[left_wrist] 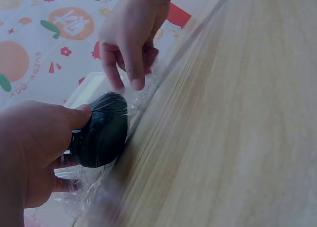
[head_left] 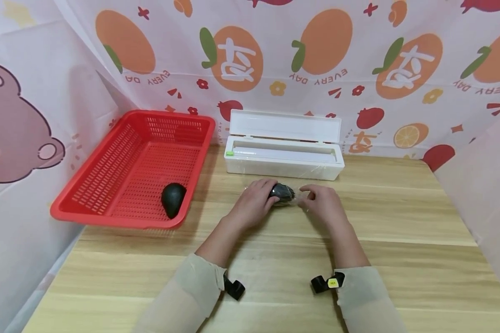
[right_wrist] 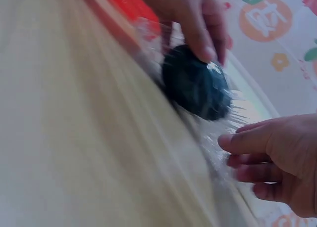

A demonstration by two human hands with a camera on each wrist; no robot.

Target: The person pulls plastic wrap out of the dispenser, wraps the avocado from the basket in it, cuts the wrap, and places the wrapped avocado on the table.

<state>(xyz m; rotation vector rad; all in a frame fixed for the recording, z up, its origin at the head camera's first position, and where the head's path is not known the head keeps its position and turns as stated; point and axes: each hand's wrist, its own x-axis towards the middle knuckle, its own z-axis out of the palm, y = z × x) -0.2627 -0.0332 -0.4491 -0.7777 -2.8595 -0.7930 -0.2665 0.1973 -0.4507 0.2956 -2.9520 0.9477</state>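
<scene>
A dark avocado (head_left: 283, 192) wrapped in clear cling film (right_wrist: 220, 143) is near the middle of the table, in front of the white box. My left hand (head_left: 252, 202) grips it from the left, thumb on the near side. Beyond its right end, my right hand (head_left: 324, 203) pinches the loose film between thumb and curled fingers. Wrinkles run along the film over the avocado (left_wrist: 103, 133) in the left wrist view. More crumpled film hangs by the left hand's lower fingers there.
Behind the hands stands a white cling film box (head_left: 283, 170), lid raised, with a roll and a green slider. To the left, a red basket (head_left: 127, 221) holds another dark avocado (head_left: 173, 200). A patterned cloth (head_left: 283, 88) hangs behind the wooden table (head_left: 416, 222).
</scene>
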